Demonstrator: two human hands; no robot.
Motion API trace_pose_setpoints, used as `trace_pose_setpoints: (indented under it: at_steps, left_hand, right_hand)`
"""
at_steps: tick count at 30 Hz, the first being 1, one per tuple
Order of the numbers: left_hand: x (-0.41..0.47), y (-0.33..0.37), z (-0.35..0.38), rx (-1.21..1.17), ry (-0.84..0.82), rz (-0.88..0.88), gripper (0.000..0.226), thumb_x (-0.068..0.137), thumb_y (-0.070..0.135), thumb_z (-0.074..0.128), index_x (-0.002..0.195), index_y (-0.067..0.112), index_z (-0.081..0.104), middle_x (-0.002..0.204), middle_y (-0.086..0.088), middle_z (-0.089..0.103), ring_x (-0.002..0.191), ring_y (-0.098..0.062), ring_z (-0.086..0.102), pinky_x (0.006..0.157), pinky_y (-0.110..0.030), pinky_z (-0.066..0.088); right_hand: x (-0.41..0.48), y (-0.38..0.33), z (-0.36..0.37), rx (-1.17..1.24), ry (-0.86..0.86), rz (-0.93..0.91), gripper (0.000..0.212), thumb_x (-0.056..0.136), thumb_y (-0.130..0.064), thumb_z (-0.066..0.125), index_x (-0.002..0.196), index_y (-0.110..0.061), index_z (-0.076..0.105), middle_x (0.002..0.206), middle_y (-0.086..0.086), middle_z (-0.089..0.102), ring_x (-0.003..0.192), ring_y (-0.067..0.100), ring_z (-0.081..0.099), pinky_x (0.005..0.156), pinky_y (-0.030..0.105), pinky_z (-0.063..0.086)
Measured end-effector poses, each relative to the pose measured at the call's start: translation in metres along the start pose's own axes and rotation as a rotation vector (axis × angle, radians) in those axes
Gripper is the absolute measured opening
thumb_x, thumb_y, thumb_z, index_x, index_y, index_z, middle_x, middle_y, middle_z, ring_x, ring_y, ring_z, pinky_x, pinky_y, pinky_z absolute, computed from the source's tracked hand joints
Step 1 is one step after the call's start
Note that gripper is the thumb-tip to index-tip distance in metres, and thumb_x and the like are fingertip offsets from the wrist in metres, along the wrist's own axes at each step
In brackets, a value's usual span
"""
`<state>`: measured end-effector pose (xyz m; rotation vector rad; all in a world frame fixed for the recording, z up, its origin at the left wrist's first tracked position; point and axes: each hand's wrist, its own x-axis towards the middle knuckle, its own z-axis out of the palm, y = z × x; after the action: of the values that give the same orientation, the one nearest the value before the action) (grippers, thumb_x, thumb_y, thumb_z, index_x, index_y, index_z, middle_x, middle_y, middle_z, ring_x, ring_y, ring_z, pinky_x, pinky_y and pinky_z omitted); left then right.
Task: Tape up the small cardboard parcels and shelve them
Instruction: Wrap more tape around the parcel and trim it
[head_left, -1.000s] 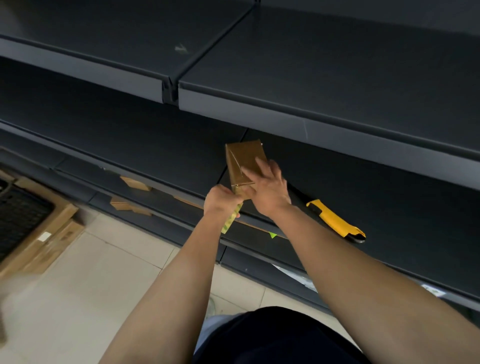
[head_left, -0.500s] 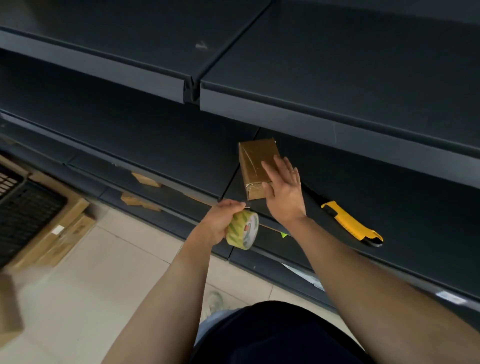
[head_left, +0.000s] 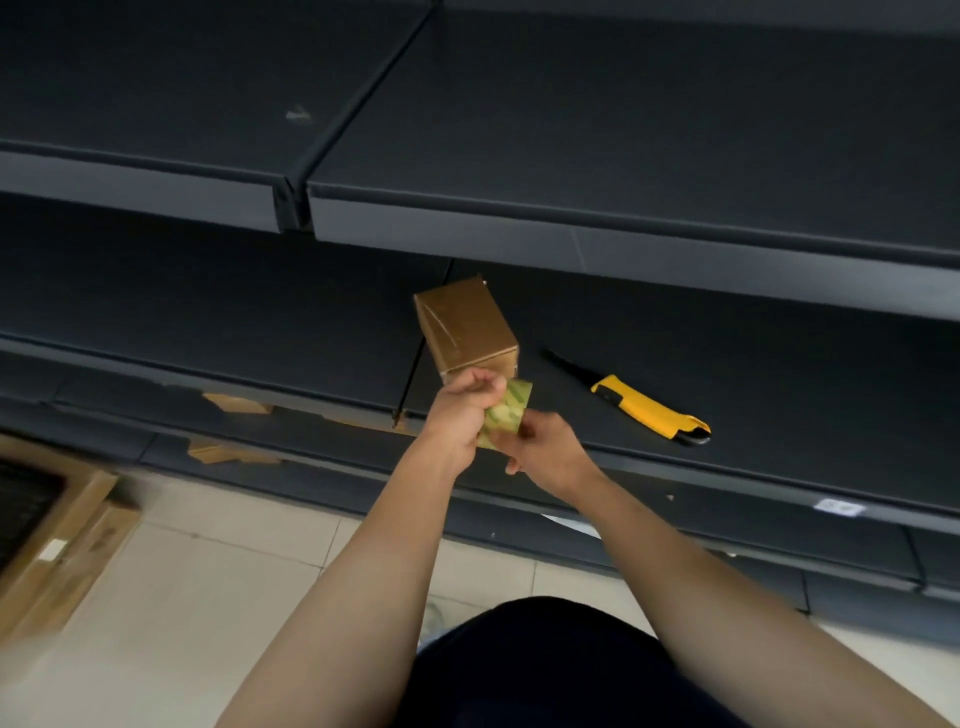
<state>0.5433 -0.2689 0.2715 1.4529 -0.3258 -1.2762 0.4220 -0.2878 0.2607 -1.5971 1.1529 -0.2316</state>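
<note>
Small brown cardboard parcel (head_left: 465, 327) sits on the middle dark grey metal shelf (head_left: 779, 374), right on the seam btwn two shelf panels, long side running away from the person. Top face is glossy w/ clear tape. No hand is on it.

Both hands are just in front of the parcel, at the shelf's front edge, w/ a yellow-green roll of clear packing tape (head_left: 508, 413) btwn them. Left hand (head_left: 460, 410): fingers curled tight round the tape roll's upper left side, thumb on top. Right hand (head_left: 548, 452): fingers bent in against the roll's lower right edge, gripping it there; can't tell if they pinch a loose tape end.

Yellow and black utility knife (head_left: 649, 410) lies flat on the same shelf, right of the parcel & apart from it, black tip pointing back-left.

Upper dark shelf (head_left: 571, 234) overhangs. On the lower shelf tiers, left of the hands, lie two flat brown cardboard scraps (head_left: 234, 402). Small white label (head_left: 839, 506) is stuck on a shelf edge at right. Large brown cardboard boxes (head_left: 67, 540) rest on the pale tiled floor (head_left: 208, 597) at lower left; contents are dark, too blurred to tell.
</note>
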Motion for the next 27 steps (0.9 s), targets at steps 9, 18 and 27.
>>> trace_pose_setpoints:
  at_steps: [9, 18, 27]
  left_hand:
    - [-0.012, -0.008, 0.034, -0.183, -0.032, -0.096, 0.016, 0.086, 0.006, 0.066, 0.074, 0.011, 0.056, 0.079, -0.004, 0.063, 0.072, -0.016, 0.061, 0.068, -0.028, 0.050]
    - [-0.012, -0.024, 0.049, 0.004, 0.213, -0.152, 0.013, 0.082, 0.013, 0.072, 0.076, 0.015, 0.060, 0.082, -0.006, 0.063, 0.085, -0.027, 0.063, 0.086, -0.040, 0.051]
    - [-0.016, -0.033, 0.027, 0.295, 0.265, 0.085, 0.009, 0.087, 0.014, 0.066, 0.082, 0.011, 0.059, 0.084, -0.007, 0.065, 0.074, -0.020, 0.062, 0.073, -0.035, 0.053]
  right_hand:
    - [-0.013, 0.009, -0.010, -0.199, 0.343, 0.026, 0.031, 0.082, -0.013, 0.057, 0.058, -0.024, 0.043, 0.060, -0.003, 0.050, 0.063, 0.024, 0.051, 0.047, 0.024, 0.031]
    - [-0.027, 0.016, -0.002, -0.573, 0.448, -0.007, 0.008, 0.084, -0.013, 0.052, 0.089, -0.010, 0.058, 0.096, 0.013, 0.065, 0.082, 0.036, 0.061, 0.063, 0.028, 0.034]
    - [-0.010, 0.020, -0.032, -0.909, 0.417, 0.201, 0.034, 0.085, -0.003, 0.055, 0.116, -0.015, 0.056, 0.115, 0.008, 0.061, 0.102, 0.028, 0.060, 0.080, 0.032, 0.043]
